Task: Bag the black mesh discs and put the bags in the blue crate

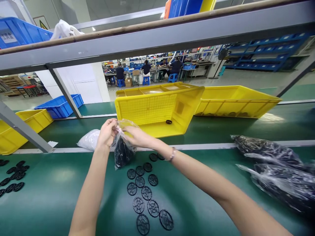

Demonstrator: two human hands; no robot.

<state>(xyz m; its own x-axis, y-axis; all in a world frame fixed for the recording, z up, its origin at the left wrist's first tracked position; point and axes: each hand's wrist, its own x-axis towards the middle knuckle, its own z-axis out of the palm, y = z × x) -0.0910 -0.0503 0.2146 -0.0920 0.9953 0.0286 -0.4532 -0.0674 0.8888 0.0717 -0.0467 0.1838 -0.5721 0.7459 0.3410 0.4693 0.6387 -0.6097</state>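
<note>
Both my hands hold up a clear plastic bag (122, 149) filled with black parts, just above the green table (61, 183). My left hand (107, 132) pinches the bag's top on the left. My right hand (135, 135) grips the top on the right, fingers closed on the plastic. Below the bag lie several black round grille discs (146, 192) spread flat on the table. A bracelet sits on my right wrist.
A tilted yellow crate (157, 108) stands behind the bag, another yellow crate (236, 100) at its right. Filled plastic bags (275, 167) lie at the right, a white bag (90, 139) at the left, more black discs (13, 177) far left. People sit at benches far behind.
</note>
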